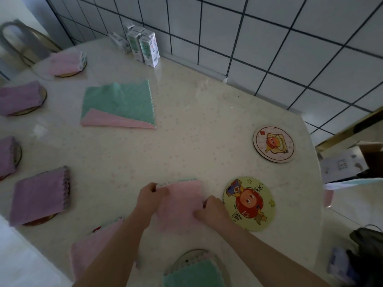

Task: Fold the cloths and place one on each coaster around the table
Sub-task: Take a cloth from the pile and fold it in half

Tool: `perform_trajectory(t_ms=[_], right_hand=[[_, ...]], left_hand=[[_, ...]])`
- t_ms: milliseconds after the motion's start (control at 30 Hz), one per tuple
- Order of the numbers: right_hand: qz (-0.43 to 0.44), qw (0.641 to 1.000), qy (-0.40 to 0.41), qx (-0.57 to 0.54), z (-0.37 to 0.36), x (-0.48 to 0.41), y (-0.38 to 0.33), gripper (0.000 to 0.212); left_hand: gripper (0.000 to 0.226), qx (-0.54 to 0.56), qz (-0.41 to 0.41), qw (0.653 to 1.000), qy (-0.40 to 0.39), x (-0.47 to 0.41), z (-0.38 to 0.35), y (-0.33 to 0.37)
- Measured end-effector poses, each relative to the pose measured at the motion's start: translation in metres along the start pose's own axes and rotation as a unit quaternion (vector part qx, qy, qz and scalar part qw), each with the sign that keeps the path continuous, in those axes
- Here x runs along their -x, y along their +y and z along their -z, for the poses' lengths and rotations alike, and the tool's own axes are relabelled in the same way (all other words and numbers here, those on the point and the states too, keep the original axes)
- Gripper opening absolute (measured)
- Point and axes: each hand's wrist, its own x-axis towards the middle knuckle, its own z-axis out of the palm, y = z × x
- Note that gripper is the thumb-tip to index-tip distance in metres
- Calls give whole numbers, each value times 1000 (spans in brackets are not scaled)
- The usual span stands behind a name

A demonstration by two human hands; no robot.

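Head: pink cloth (179, 206) (folded) between hands.

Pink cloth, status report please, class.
Left hand and right hand both grip pink cloth, mid-fold. Two coasters bare: yellow coaster nearest. Nothing in the way.

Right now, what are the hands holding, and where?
Both hold the folded pink cloth: left hand at its left edge, right hand at its right edge.

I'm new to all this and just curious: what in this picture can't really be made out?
- Head view: the print on the cartons is too small and blurred.
- The coasters under the purple cloths are mostly covered; their pictures don't show.
- The green cloth is cut off by the bottom edge.
- The pink cloth: its folds are hidden by the left hand and right hand.
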Motion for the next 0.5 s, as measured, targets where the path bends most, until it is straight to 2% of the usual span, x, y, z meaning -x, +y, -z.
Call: perform_trajectory(t_ms=[100, 167, 200, 267, 367, 433, 500], right_hand=[[3, 998, -15, -53, 11, 6, 0, 26], [2, 991, -37, -126, 19, 10, 7, 27], [4, 986, -49, -160, 25, 12, 13, 29], [-7, 973, -78, -218, 39, 17, 27, 41], [-7, 951, -105, -291, 62, 24, 54, 55], [-15, 929, -114, -351, 78, 28, 74, 58], [-31, 906, -112, -407, 92, 33, 92, 53]], left_hand=[[23, 112, 0, 990, -91, 13, -2, 16], [11, 158, -3, 977, -143, 20, -7, 25], [14, 169, -4, 972, -163, 24, -11, 30], [19, 184, -6, 964, -192, 30, -23, 40], [9, 200, -3, 954, -221, 40, -45, 56], [41, 212, 2, 947, -242, 46, -62, 66], [54, 216, 4, 939, -269, 52, -80, 74]])
